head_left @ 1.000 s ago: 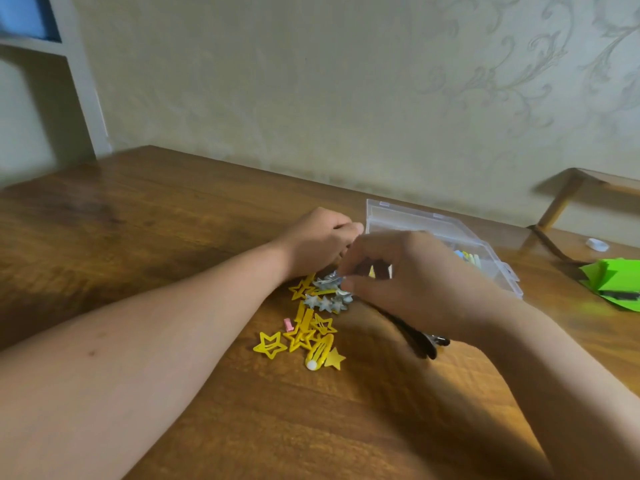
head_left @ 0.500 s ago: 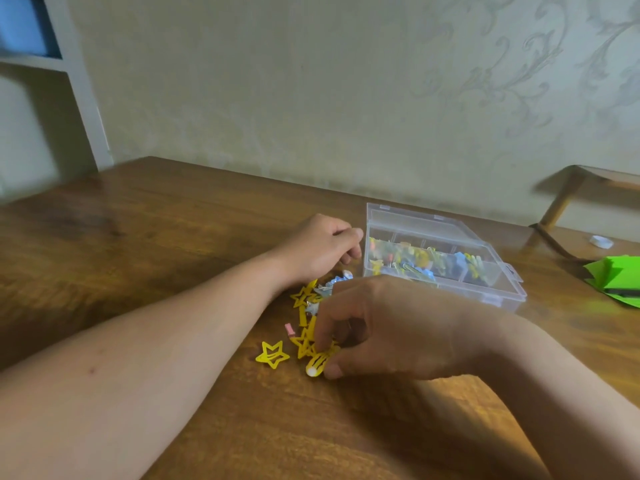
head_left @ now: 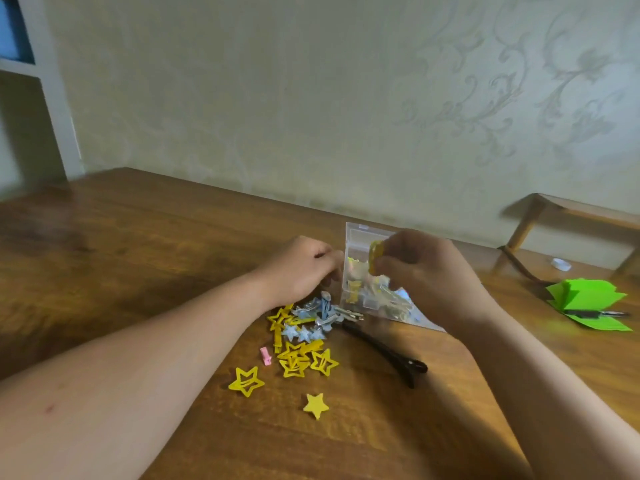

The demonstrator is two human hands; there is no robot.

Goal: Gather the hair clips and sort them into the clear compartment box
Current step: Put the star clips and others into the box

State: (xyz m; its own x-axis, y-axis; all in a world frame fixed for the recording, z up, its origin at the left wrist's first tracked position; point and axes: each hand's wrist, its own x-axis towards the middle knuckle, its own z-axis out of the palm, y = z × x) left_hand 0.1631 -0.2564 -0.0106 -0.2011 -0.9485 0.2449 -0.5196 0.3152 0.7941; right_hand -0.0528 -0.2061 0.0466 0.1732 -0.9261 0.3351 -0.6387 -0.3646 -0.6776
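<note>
A pile of hair clips point(head_left: 298, 337) lies on the wooden table: yellow star clips, silver-blue star clips, a small pink clip point(head_left: 265, 355) and a long black clip point(head_left: 388, 351). Two yellow stars point(head_left: 246, 381) lie apart in front. Behind the pile stands the clear compartment box point(head_left: 360, 237), with clips inside. My right hand point(head_left: 426, 271) hovers over the box, shut on a yellow clip point(head_left: 375, 256). My left hand point(head_left: 304, 268) rests curled at the box's left side, above the pile; I cannot see what its fingers hold.
Green folded paper point(head_left: 588, 299) with a dark clip on it lies at the right. A small white cap point(head_left: 561, 264) sits behind it. A wooden stand point(head_left: 568, 216) and a dark cord are by the patterned wall. A white shelf frame is at far left.
My right hand picked a yellow clip from the front of the pile and lifted it up over the box. The left hand stayed by the box.
</note>
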